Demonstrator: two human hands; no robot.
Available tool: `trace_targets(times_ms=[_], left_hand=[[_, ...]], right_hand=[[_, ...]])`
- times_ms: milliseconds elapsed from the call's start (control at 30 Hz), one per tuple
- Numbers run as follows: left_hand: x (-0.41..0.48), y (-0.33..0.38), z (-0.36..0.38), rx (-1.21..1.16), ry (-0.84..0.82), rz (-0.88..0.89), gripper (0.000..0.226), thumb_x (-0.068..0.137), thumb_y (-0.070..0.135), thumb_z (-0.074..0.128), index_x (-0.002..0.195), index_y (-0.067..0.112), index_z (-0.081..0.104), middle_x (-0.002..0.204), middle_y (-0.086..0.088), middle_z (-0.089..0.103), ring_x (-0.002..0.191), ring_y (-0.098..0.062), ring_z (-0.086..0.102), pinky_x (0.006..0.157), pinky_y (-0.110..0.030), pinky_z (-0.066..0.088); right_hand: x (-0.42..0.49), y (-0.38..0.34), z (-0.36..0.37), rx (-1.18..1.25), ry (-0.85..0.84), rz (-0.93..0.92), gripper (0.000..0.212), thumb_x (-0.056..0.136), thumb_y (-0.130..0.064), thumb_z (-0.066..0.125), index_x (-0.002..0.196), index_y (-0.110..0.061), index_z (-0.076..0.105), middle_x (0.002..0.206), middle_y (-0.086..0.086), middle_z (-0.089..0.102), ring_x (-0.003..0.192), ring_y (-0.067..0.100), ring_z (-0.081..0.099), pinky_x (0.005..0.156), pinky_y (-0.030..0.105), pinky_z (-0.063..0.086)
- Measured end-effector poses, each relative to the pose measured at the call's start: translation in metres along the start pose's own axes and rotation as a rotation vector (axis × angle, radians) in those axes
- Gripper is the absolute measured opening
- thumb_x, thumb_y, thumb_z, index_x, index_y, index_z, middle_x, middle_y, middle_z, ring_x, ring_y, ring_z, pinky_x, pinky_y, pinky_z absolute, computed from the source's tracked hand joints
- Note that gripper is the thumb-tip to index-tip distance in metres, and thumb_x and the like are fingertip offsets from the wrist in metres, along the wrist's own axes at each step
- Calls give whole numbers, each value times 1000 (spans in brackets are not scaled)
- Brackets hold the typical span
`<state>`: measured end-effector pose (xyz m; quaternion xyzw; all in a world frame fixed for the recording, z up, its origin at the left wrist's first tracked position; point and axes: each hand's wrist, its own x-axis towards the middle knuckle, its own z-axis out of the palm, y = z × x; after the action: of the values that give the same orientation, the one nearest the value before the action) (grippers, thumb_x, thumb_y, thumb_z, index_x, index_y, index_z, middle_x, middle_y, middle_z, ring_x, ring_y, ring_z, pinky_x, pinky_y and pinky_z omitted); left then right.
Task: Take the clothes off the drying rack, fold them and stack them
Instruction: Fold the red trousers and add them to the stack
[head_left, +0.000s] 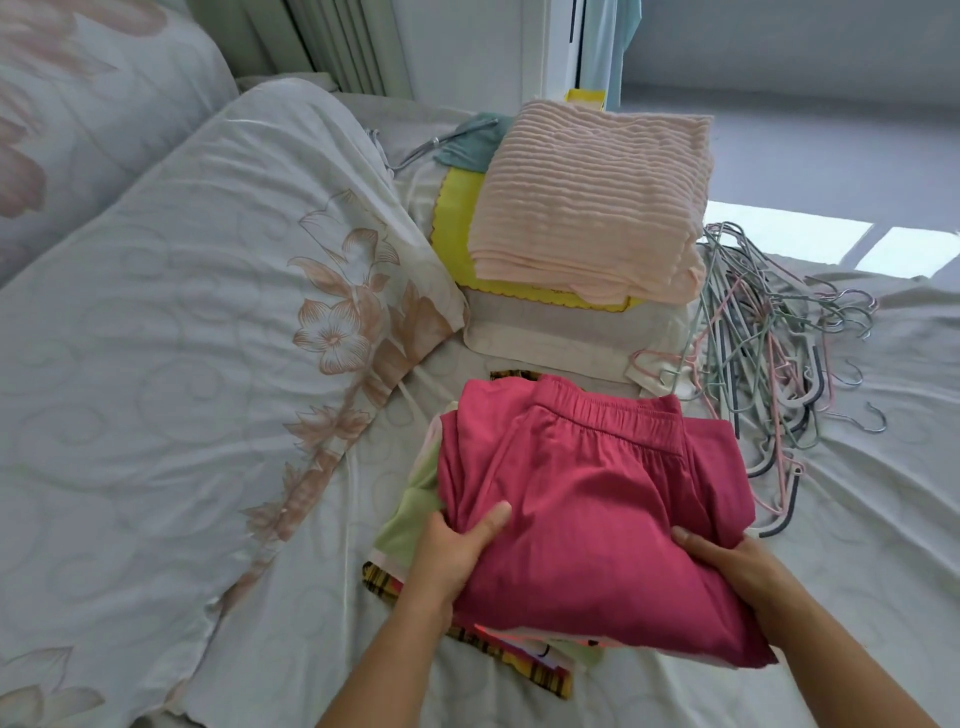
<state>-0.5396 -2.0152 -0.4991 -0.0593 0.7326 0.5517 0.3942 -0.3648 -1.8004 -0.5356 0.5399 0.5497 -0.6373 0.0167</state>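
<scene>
One flowered quilt (182, 338) lies bunched along the left side of the bed (872, 545). Two stacks of folded clothes sit mid-bed. The far one is topped by a ribbed peach cloth (587, 202), the near one by dark pink trousers (582, 499), folded square with the elastic waistband facing away. The left hand (452, 551) grips their left edge, thumb on top, fingers curled beneath. The right hand (737, 571) grips the right edge likewise. One tangle of hangers (763, 374), too many to count, lies nearer the right edge.
</scene>
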Motion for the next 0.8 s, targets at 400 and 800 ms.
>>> trace_targets(times_ms=[400,800], left_hand=[[27,18,9,-90,-132,-182,70,57,27,83,119,8,57,98,-7,69,93,-25,64,93,-39,49],[14,-35,96,172,-209,102,59,72,23,74,125,14,50,119,1,60,110,-16,57,92,-22,40]], right_hand=[[-9,5,-14,96,-79,-29,111,11,-55,86,111,-13,62,97,8,72,87,26,68,67,30,51],[-18,48,-83,124,70,-7,122,3,-65,82,111,-10,64,95,8,73,89,27,67,77,35,50]])
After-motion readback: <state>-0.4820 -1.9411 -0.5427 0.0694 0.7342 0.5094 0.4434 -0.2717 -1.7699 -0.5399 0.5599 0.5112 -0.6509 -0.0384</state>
